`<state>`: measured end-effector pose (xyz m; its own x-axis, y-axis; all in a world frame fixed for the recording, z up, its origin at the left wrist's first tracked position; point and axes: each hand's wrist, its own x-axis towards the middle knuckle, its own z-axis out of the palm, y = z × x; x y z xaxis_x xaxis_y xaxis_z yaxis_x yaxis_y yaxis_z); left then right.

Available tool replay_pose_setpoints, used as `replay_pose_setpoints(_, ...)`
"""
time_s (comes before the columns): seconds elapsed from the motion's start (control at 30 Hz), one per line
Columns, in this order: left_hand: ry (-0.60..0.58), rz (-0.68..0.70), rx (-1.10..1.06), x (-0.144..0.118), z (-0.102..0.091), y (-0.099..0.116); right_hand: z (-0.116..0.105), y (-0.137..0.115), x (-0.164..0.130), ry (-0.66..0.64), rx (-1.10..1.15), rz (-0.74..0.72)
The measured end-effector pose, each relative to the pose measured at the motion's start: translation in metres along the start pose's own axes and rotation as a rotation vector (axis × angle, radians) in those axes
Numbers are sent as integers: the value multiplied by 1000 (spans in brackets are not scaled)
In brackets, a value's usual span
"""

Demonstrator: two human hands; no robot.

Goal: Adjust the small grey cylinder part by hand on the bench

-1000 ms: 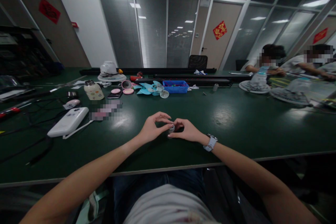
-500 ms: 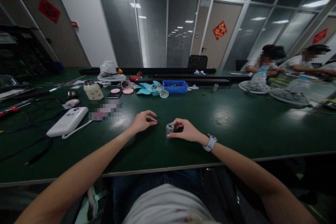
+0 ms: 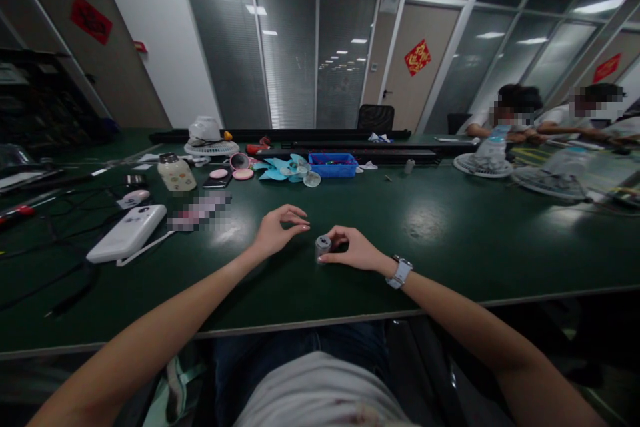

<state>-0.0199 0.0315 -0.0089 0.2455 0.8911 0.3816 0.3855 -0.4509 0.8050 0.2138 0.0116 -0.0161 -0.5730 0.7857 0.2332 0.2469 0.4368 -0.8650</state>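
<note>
A small grey metal cylinder (image 3: 323, 247), like a little motor, stands upright on the dark green table (image 3: 450, 240). My right hand (image 3: 356, 250) rests on the table with its fingers curled around the cylinder's right side, steadying it; a white watch sits on that wrist. My left hand (image 3: 279, 228) hovers a little to the cylinder's left, thumb and fingertips pinched close together. Whether something tiny sits between those fingertips is too small to tell.
At the left lie a white power bank (image 3: 127, 233), cables and a pale jar (image 3: 176, 173). Further back are light-blue fan blades (image 3: 285, 169), a blue tray (image 3: 333, 164) and a white fan part (image 3: 206, 137). Two other people sit at the far right with fan grilles (image 3: 547, 181).
My left hand left the cylinder, went down to the table on the left, then rose again with pinched fingers toward the cylinder. My right hand kept hold of the cylinder.
</note>
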Motion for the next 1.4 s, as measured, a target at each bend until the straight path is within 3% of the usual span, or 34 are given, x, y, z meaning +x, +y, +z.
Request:
replay_pose_setpoints(0.17,0,71,-94,-13,19,26,1,1,0,1,13,2)
replay_pose_setpoints(0.33,-35,90,-88,-19,28,30,0,1,-1,-10,17,-3)
replay_pose_setpoints(0.83,4,128,-8,-23,26,33,0,-1,-1,-19,30,-8)
replay_pose_setpoints(1.4,-165,133,-72,-19,19,34,1,0,-1,-7,28,-26)
